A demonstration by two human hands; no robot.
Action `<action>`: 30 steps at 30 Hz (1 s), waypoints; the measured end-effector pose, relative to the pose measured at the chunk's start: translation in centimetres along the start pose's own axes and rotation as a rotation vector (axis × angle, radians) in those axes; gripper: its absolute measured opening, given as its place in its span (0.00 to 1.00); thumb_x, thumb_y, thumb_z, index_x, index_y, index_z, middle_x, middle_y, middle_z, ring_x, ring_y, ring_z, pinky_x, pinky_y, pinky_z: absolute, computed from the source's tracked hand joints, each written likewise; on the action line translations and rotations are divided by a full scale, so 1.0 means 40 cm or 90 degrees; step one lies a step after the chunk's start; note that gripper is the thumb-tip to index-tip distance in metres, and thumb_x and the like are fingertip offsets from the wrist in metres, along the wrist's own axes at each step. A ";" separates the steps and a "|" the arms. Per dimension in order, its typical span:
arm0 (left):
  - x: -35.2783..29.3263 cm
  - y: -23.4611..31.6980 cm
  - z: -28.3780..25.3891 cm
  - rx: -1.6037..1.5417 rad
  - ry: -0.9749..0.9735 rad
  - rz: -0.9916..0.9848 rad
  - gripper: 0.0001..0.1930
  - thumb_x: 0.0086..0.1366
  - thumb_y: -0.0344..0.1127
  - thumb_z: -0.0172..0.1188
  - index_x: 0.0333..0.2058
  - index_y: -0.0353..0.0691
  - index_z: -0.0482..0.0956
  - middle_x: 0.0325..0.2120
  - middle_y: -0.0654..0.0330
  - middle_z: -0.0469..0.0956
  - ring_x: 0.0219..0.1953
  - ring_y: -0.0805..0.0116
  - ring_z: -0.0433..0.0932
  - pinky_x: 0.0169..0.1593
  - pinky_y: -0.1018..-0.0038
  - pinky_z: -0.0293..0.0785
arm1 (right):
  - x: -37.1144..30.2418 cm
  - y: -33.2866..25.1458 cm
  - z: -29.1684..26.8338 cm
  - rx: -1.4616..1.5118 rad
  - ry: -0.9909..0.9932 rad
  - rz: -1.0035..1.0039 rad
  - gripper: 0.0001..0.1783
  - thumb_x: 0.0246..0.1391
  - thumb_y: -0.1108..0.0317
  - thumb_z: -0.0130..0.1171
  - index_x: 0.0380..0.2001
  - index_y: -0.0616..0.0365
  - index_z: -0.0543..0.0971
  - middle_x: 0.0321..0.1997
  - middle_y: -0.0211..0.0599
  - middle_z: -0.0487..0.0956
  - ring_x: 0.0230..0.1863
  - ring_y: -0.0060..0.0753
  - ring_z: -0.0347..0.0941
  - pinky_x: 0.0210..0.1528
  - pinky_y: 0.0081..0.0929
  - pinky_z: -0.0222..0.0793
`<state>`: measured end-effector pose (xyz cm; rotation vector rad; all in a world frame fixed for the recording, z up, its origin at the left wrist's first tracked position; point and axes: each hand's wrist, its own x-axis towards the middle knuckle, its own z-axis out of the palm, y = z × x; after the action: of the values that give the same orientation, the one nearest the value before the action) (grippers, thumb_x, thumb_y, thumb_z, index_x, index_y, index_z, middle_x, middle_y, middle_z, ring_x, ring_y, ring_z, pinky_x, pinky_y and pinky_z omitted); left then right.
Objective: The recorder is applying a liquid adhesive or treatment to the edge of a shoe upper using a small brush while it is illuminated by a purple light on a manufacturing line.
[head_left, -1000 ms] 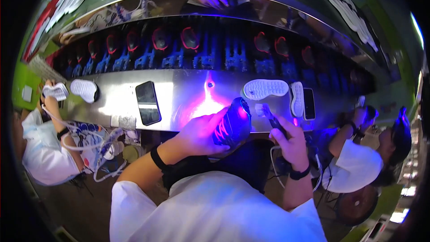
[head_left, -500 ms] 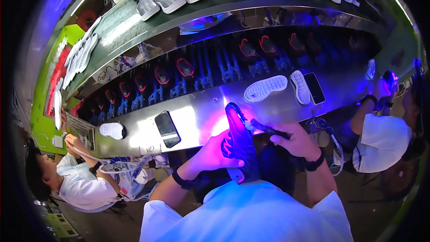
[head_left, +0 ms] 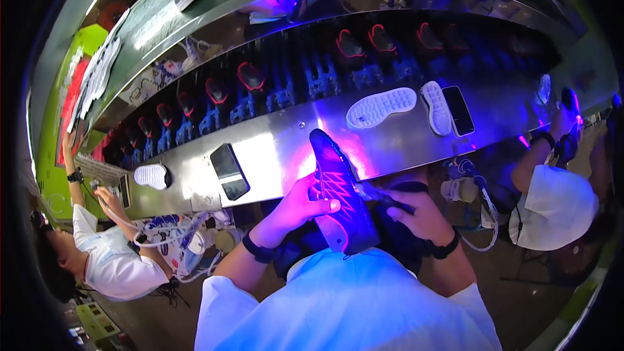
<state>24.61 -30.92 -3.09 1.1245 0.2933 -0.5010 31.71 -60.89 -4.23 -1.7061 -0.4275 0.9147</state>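
Observation:
A dark shoe upper point(head_left: 344, 211) with pinkish zigzag lacing stands tilted in front of me, its toe pointing away over the bench edge, lit purple. My left hand point(head_left: 300, 207) is closed round its left side, thumb lying across the lacing. In my right hand point(head_left: 419, 216) is a dark-handled brush point(head_left: 398, 203), whose pale bristle end lies against the right lower edge of the upper. The fingers under the handle are partly hidden. Beyond the shoe, a white sole point(head_left: 382, 108) lies tread up on the metal bench.
The metal bench point(head_left: 279, 136) also bears a phone point(head_left: 229, 172), a second phone point(head_left: 459, 110), a white sole point(head_left: 437, 108) and another sole point(head_left: 152, 176). Behind it runs a row of dark shoes on blue holders point(head_left: 250, 77). Co-workers sit left point(head_left: 120, 253) and right point(head_left: 556, 205).
The brush has moved down the shoe's right edge, from near the toe toward the heel. The shoe has turned, showing more lacing. The left co-worker's arm now reaches up to the shelf.

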 end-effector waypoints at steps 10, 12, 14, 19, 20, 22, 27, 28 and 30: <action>-0.034 -0.002 -0.006 -0.026 0.028 0.004 0.34 0.63 0.37 0.72 0.62 0.27 0.66 0.51 0.53 0.79 0.52 0.65 0.80 0.58 0.66 0.77 | 0.023 -0.048 -0.006 -0.009 -0.030 -0.015 0.23 0.62 0.68 0.65 0.59 0.60 0.79 0.33 0.29 0.76 0.34 0.19 0.69 0.40 0.23 0.69; -0.046 -0.019 -0.020 -0.037 0.052 0.049 0.34 0.63 0.37 0.72 0.61 0.27 0.67 0.51 0.53 0.79 0.53 0.65 0.80 0.59 0.66 0.76 | 0.008 -0.046 -0.020 -0.054 -0.071 -0.027 0.25 0.60 0.69 0.65 0.60 0.60 0.78 0.36 0.28 0.80 0.35 0.17 0.72 0.41 0.23 0.72; -0.054 -0.008 -0.034 0.013 0.081 0.041 0.34 0.62 0.38 0.72 0.60 0.27 0.68 0.51 0.54 0.80 0.53 0.65 0.80 0.59 0.66 0.75 | -0.016 -0.058 -0.025 -0.104 -0.089 -0.085 0.24 0.59 0.70 0.66 0.59 0.61 0.79 0.38 0.30 0.82 0.38 0.18 0.74 0.45 0.23 0.72; -0.047 -0.026 -0.038 0.008 0.126 0.084 0.35 0.62 0.38 0.73 0.61 0.27 0.67 0.51 0.53 0.80 0.52 0.64 0.81 0.59 0.65 0.76 | -0.086 -0.090 -0.027 -0.121 -0.076 0.026 0.24 0.58 0.74 0.65 0.59 0.61 0.79 0.46 0.41 0.86 0.47 0.28 0.80 0.55 0.29 0.73; -0.047 -0.030 -0.039 0.002 0.129 0.083 0.35 0.62 0.38 0.73 0.61 0.27 0.67 0.51 0.53 0.80 0.52 0.64 0.81 0.59 0.65 0.76 | -0.093 -0.083 -0.022 -0.122 -0.081 0.030 0.24 0.58 0.74 0.65 0.59 0.61 0.79 0.46 0.41 0.86 0.47 0.28 0.80 0.55 0.29 0.73; -0.035 -0.036 -0.031 0.021 0.128 0.108 0.35 0.62 0.38 0.73 0.61 0.27 0.67 0.50 0.52 0.80 0.52 0.64 0.81 0.59 0.65 0.77 | -0.106 -0.074 -0.019 -0.131 -0.036 0.009 0.24 0.59 0.73 0.65 0.60 0.61 0.78 0.44 0.38 0.86 0.43 0.25 0.79 0.52 0.28 0.73; -0.023 -0.039 -0.015 -0.032 0.092 0.081 0.34 0.62 0.39 0.72 0.60 0.29 0.68 0.49 0.54 0.81 0.51 0.65 0.81 0.58 0.65 0.77 | -0.045 -0.089 0.007 -0.063 -0.011 0.080 0.24 0.61 0.71 0.64 0.61 0.61 0.77 0.41 0.33 0.84 0.39 0.23 0.76 0.48 0.27 0.74; -0.017 -0.037 -0.013 -0.030 0.082 0.090 0.34 0.62 0.39 0.72 0.60 0.29 0.68 0.49 0.54 0.81 0.51 0.65 0.81 0.58 0.65 0.77 | -0.034 -0.077 -0.002 -0.021 -0.014 0.101 0.24 0.62 0.70 0.64 0.61 0.61 0.77 0.40 0.33 0.84 0.38 0.23 0.75 0.47 0.27 0.74; -0.014 -0.034 -0.011 -0.026 0.104 0.062 0.33 0.63 0.39 0.72 0.61 0.29 0.67 0.49 0.54 0.80 0.51 0.65 0.81 0.58 0.65 0.77 | -0.045 -0.052 -0.022 0.008 -0.013 0.115 0.24 0.61 0.70 0.64 0.61 0.60 0.77 0.43 0.34 0.85 0.41 0.25 0.77 0.50 0.28 0.74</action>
<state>23.44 -30.84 -4.06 1.1365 0.3875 -0.3165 31.56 -61.98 -1.58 -1.7462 -0.2842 1.0638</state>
